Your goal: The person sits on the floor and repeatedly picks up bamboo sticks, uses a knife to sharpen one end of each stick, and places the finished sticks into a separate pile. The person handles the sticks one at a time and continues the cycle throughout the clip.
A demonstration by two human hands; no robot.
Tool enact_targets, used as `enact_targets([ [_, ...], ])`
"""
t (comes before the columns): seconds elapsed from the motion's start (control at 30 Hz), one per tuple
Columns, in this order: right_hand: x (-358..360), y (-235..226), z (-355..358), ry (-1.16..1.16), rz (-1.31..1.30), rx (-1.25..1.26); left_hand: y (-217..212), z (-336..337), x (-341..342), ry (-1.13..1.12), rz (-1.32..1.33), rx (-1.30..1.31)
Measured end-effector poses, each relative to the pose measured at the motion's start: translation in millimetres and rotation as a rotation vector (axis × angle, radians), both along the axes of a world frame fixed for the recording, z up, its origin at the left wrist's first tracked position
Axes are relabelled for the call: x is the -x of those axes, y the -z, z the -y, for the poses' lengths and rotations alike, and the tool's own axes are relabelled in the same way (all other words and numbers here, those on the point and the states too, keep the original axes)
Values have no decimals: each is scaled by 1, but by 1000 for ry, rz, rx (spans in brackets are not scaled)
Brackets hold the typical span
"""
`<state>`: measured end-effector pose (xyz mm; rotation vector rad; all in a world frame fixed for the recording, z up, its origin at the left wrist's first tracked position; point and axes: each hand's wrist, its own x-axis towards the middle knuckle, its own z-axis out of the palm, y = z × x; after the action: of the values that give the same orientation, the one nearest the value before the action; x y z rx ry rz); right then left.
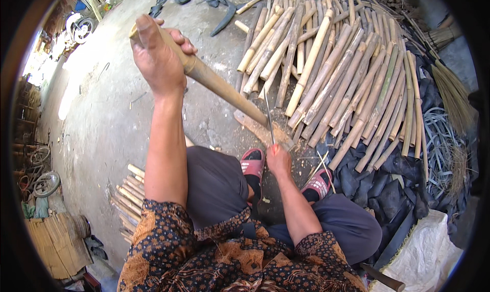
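My left hand (pixel 161 62) is raised ahead of my left knee and closed around the upper end of a bamboo pole (pixel 222 87). The pole slants down to the right, its lower end by a small wooden block (pixel 252 126) on the ground. In front of my feet, my right hand (pixel 278 160) grips a knife by its handle. The thin dark knife blade (pixel 270 119) points away from me, seen nearly edge-on, right beside the pole's lower end. Whether the blade touches the bamboo, I cannot tell.
A large heap of cut bamboo poles (pixel 352 77) fills the far right. A smaller bamboo stack (pixel 130 197) lies at my left. Dark scraps (pixel 390 190) and a white sack (pixel 423 246) are at the right. My feet in red sandals (pixel 252 165) stand near the block, amid wood chips.
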<state>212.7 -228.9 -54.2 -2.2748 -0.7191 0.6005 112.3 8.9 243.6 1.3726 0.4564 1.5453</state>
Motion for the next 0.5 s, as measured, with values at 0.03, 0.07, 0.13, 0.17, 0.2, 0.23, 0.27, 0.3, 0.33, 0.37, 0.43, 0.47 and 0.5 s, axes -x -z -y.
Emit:
enact_targets([
  [0.03,-1,-5,1,3,-7,-5,1,1,1,-22,-18,-1],
  [0.07,-4,-10,-1,22,3,-27,2,0,1,-39,-28,-16],
  [0.13,-6,-15,-4,41,18,-300,4,-3,-1,-65,-14,-34],
  [0.17,-6,-12,-4,27,75,-501,4,-4,-3,-72,5,-39],
  [0.2,-6,-8,-3,53,16,-412,4,-5,-5,-70,33,-60],
  [0.23,-4,0,-2,54,10,-391,4,-5,-6,-73,36,-35],
  [0.27,0,12,2,23,19,-400,4,-4,-8,-66,44,-26],
  [0.3,2,24,7,15,10,-117,3,-4,-8,-45,53,-29],
  [0.33,-1,35,13,0,6,167,2,-4,-8,-58,61,-24],
  [0.37,-1,42,22,-6,-5,127,2,-3,-6,-65,52,-16],
  [0.43,-3,45,30,105,-84,199,3,-4,2,-79,-8,0],
  [0.47,-6,42,31,63,-68,64,5,-7,6,-17,-9,16],
  [0.5,-8,38,30,81,-52,3,8,-10,11,55,6,26],
])
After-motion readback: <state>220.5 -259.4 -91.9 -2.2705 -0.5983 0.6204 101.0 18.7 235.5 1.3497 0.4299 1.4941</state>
